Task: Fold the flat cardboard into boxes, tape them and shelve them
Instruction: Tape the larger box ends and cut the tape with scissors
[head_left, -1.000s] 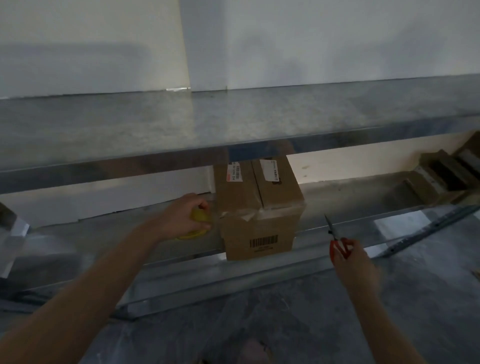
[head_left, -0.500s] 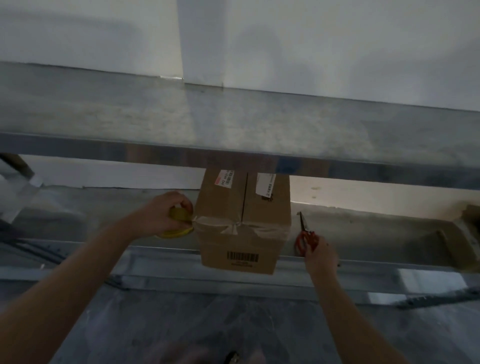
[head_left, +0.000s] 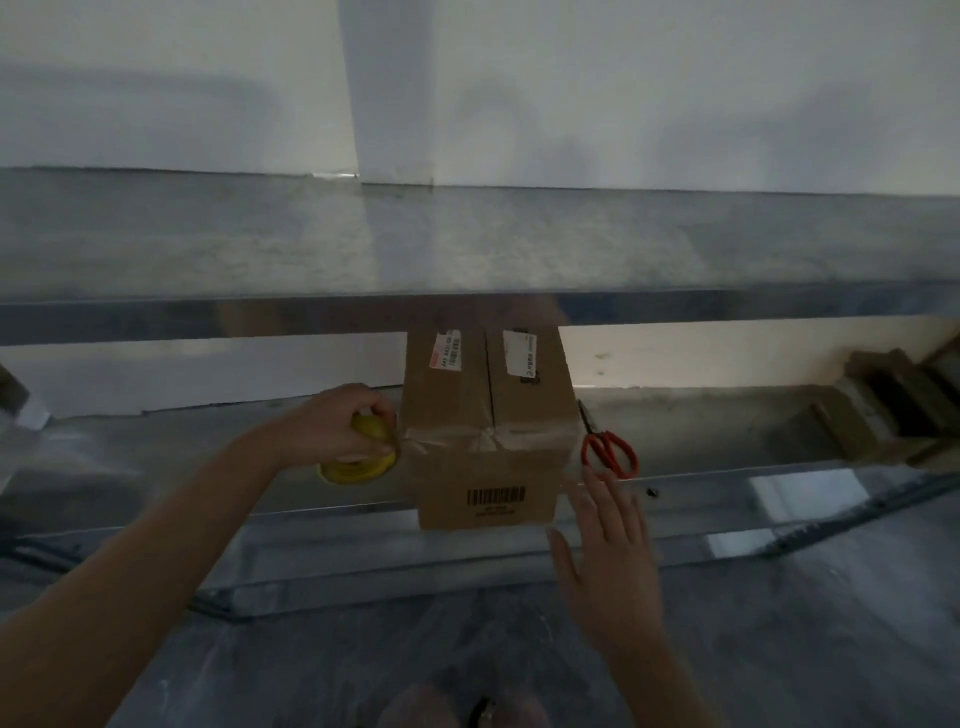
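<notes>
Gripping tape roll (head_left: 358, 466), left hand (head_left: 336, 423) beside box (head_left: 488, 410) on grey metal shelf (head_left: 727, 434); right hand (head_left: 612, 564) spread, empty.

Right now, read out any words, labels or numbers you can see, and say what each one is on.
Nothing can be quoted with confidence.
On the cardboard box front, the barcode: bars show, the print beneath is blurred.
On its top left flap, the white label with red strip: digits too small.
On its top right flap, the plain white label: sideways print, unreadable.
The tape roll and scissors: no text visible.
</notes>
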